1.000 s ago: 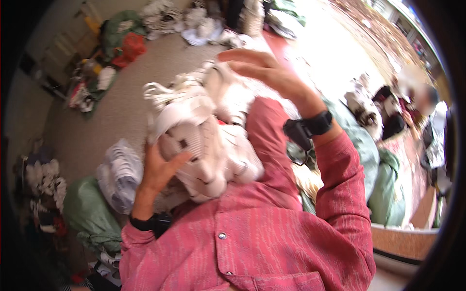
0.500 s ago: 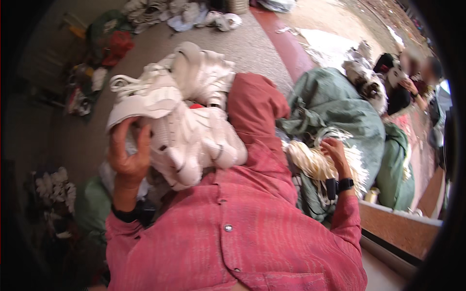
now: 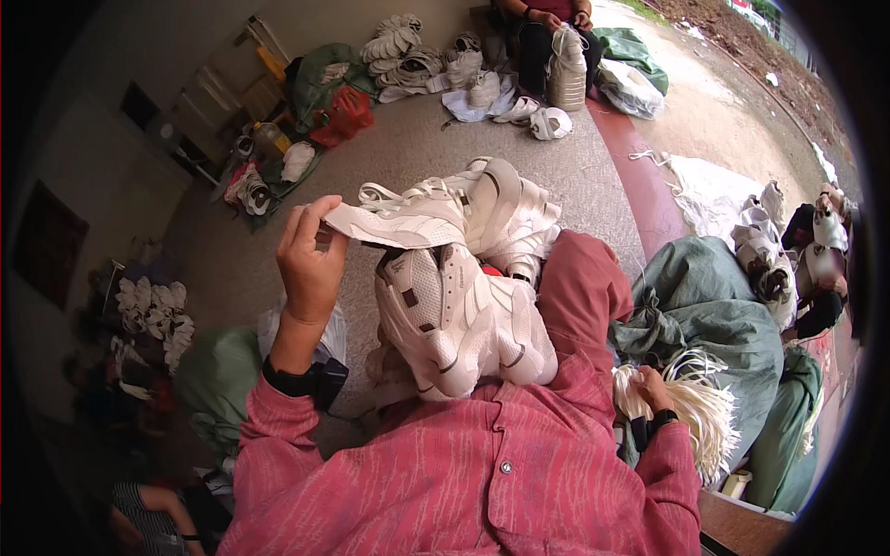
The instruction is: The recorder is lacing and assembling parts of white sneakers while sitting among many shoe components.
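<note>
Shoe uppers (image 3: 459, 320), white and pale cream, lie heaped in the wearer's lap, some with toe ends turned toward the pink patterned shirt (image 3: 399, 482). A laced upper (image 3: 403, 227) sits at the left of the heap, and the left hand (image 3: 311, 259) pinches its outer edge between thumb and fingers, raised above the floor. Well apart from it, low on the right side, the right hand (image 3: 654, 389) touches a bundle of cream shoelaces (image 3: 702, 408) with its fingers curled; whether they are closed on any strands cannot be told. Dark bands circle both wrists.

The shoelaces fan out beside a large grey-green sack (image 3: 709, 283), which bulges next to the wearer's reddish trouser leg (image 3: 586, 278). Another green sack (image 3: 222, 375) stands near the left forearm, with a clear plastic bag (image 3: 338, 326) just beside it.

Across the grey floor (image 3: 547, 167), a seated person's hands (image 3: 554, 22) are at the top of a tall white stack (image 3: 567, 74). Piles of white uppers (image 3: 399, 56) lie along the far wall, near a red plastic bag (image 3: 345, 113). More white pieces (image 3: 153, 310) are heaped at far left.
</note>
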A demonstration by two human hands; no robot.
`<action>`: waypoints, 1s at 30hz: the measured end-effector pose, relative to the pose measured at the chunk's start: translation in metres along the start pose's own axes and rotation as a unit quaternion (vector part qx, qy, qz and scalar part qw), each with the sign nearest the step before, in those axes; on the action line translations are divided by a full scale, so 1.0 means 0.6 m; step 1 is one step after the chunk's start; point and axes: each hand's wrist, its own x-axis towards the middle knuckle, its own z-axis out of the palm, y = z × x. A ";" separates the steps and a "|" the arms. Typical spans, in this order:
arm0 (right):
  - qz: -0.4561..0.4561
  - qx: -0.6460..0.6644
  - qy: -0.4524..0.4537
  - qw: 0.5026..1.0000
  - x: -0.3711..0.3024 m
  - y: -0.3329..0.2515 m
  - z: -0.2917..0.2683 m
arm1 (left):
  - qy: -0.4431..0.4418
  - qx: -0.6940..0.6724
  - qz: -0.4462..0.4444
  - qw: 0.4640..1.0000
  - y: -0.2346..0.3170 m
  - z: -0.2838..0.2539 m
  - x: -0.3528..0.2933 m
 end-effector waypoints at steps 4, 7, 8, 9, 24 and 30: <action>0.050 0.081 0.017 0.995 0.005 0.020 -0.014 | 0.004 0.017 -0.018 1.000 0.027 -0.001 -0.015; 0.035 0.170 0.038 0.984 0.038 -0.011 -0.077 | 0.040 -0.004 -0.042 0.998 0.012 0.017 -0.036; 0.018 0.292 0.074 0.953 0.044 -0.019 -0.091 | 0.028 -0.059 -0.089 0.994 0.004 0.033 -0.043; -0.027 0.305 0.082 0.948 0.064 -0.068 -0.118 | -0.022 -0.134 -0.122 0.983 -0.013 0.042 -0.059; -0.588 -0.106 0.260 0.759 -0.122 -0.873 -0.347 | -0.227 -0.109 -0.203 0.946 0.051 0.095 -0.012; -0.391 -0.374 0.191 0.819 -0.081 -0.882 -0.367 | -0.263 -0.453 -0.332 0.784 0.003 0.142 -0.054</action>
